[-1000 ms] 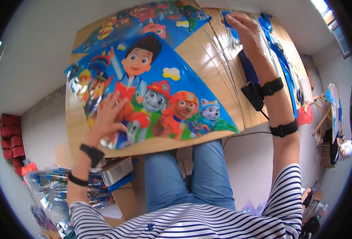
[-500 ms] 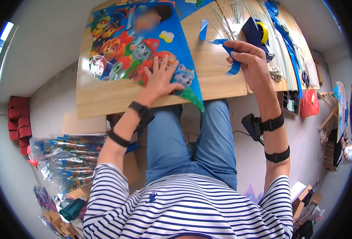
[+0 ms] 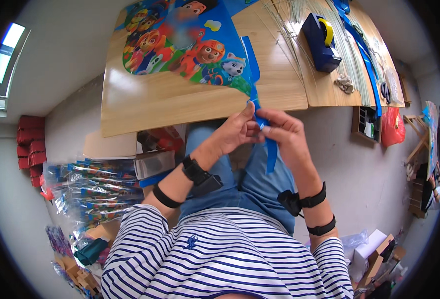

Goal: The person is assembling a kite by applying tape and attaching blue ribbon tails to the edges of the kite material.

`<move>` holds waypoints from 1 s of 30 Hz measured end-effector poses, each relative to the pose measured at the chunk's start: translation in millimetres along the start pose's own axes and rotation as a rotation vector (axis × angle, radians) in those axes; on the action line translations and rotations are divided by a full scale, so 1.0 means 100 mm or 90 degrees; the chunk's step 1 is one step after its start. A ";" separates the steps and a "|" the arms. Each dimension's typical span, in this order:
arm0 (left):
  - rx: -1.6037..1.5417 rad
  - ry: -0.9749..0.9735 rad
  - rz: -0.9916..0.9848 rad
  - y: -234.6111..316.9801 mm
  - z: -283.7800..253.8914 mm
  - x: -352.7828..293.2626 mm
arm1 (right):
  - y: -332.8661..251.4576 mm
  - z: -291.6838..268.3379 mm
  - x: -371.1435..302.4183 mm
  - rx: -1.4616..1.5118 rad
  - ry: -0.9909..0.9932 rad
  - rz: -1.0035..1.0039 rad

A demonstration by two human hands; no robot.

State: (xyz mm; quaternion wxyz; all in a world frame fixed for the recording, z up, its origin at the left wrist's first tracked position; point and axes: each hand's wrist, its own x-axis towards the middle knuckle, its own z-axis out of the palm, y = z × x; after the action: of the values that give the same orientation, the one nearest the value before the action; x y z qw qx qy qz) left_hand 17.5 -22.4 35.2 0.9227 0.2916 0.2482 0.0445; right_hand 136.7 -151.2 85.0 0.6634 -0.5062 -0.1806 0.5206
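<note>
A glossy blue sheet printed with cartoon dogs (image 3: 207, 55) lies on the wooden table, its pointed corner reaching the near edge. Along its right side runs a blue ribbon (image 3: 271, 157), whose loose end hangs below the table edge over my lap. My left hand (image 3: 232, 132) is closed at that corner, thumb up, pinching the ribbon. Close beside it, my right hand (image 3: 287, 134) pinches the same ribbon a little lower between thumb and fingers. Whether the left fingers also grip the sheet's tip is hidden.
At the right stand a dark blue tape dispenser (image 3: 322, 47) with a yellow roll, thin pale rods (image 3: 357, 65), a crumpled grey cloth (image 3: 344, 83) and scissors (image 3: 385, 92). A red bag (image 3: 393, 127) hangs off the right end. Wrapped packages (image 3: 100, 192) lie at lower left.
My left hand has left the sheet's printed face and come to its near corner. My right hand has brought the ribbon left and nearer to meet it. The sheet has shifted away from me.
</note>
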 end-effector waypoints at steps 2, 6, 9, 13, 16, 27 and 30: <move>-0.043 0.019 0.070 0.01 0.03 0.00 | 0.19 0.03 -0.17 -0.085 -0.032 -0.018; -0.035 0.066 0.203 0.13 -0.19 0.05 | 0.46 -0.15 -0.49 -0.352 -0.042 0.051; 0.042 0.123 0.179 0.10 -0.26 0.01 | 0.55 -0.29 -0.52 -0.502 -0.038 0.004; 0.126 0.119 0.154 -0.11 -0.18 -0.15 | 0.48 -0.26 -0.10 -0.435 0.104 -0.002; 0.172 0.118 0.168 -0.23 -0.04 -0.22 | 0.50 -0.17 0.21 -0.089 0.075 0.218; 0.225 0.117 0.219 -0.21 0.00 -0.40 | 0.27 0.22 0.41 0.095 0.015 0.128; 0.240 0.111 0.156 -0.22 -0.03 -0.41 | 0.24 0.23 0.44 0.153 0.054 0.070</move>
State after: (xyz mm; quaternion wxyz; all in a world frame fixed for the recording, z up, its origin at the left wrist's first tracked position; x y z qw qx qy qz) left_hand -20.6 -48.1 38.9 0.8147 0.4818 0.2935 0.1343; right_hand 123.8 -102.9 61.9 0.6970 -0.4533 -0.0608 0.5522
